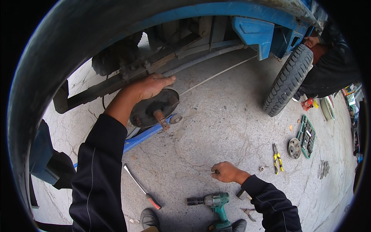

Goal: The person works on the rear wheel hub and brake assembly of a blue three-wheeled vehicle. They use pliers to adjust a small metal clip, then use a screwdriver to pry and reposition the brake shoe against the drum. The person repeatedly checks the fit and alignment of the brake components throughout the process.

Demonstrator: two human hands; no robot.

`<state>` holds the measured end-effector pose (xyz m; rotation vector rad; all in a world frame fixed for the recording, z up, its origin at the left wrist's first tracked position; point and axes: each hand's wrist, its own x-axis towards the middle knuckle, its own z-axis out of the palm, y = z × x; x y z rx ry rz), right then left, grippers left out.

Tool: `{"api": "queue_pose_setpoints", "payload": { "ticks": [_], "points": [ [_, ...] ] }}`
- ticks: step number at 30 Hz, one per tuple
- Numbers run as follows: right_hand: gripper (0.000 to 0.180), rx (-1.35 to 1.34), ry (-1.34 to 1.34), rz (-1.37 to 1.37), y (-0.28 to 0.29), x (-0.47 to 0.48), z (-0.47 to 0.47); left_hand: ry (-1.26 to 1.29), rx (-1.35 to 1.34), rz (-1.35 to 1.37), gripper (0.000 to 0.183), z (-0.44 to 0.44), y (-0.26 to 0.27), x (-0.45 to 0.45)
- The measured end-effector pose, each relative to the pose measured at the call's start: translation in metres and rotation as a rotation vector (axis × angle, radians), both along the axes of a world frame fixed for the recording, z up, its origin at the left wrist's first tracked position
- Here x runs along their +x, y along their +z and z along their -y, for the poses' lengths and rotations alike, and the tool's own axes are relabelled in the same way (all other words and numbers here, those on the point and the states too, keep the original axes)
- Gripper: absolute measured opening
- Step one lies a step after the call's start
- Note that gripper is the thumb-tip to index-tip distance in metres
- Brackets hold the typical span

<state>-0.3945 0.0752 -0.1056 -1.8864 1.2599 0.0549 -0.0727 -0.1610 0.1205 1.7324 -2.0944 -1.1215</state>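
My left hand (153, 86) rests on the upper edge of a dark round brake backing plate (150, 111) under a blue vehicle, its fingers extended. A rusty axle spindle (161, 119) sticks out from the plate. My right hand (226, 171) is held over the concrete with curled fingers; whether something small is in it cannot be told. Below it lies a green cordless impact wrench (218, 203) with a black socket on its nose. A pry bar with a red handle (151, 200) lies to the left, and a hammer head (243, 194) shows beside my right sleeve.
A blue metal bar (145, 137) passes beneath the plate. On the right are a tire (289, 81), a person (327, 69) behind it, yellow-black pliers (276, 159), a wheel hub (294, 148), a green socket set case (306, 136), small pliers (248, 214), a glove (325, 169) and a red jack (307, 103).
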Motion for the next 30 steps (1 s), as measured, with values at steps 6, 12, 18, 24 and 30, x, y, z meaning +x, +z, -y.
{"api": "queue_pose_setpoints", "payload": {
  "ticks": [6, 12, 18, 24, 30],
  "points": [
    [0.029, -0.027, 0.017, 0.029, 0.02, 0.008, 0.01, -0.01, -0.023, 0.055, 0.083, -0.004, 0.006, -0.003],
    [0.04, 0.105, -0.586, 0.696, 0.084, 0.078, 0.096, -0.01, -0.007, 0.054, 0.085, 0.003, 0.0, 0.0],
    [0.042, 0.298, -0.826, 0.971, 0.117, 0.141, 0.157, 0.021, -0.06, -0.065, 0.069, 0.009, -0.019, 0.004],
    [0.034, 0.33, -0.791, 1.202, 0.12, 0.15, 0.161, -0.058, -0.034, -0.089, 0.068, 0.01, -0.016, 0.009],
    [0.036, 0.13, -0.76, 1.082, 0.114, 0.162, 0.165, -0.017, -0.066, -0.044, 0.069, 0.014, -0.024, 0.009]
  ]
}}
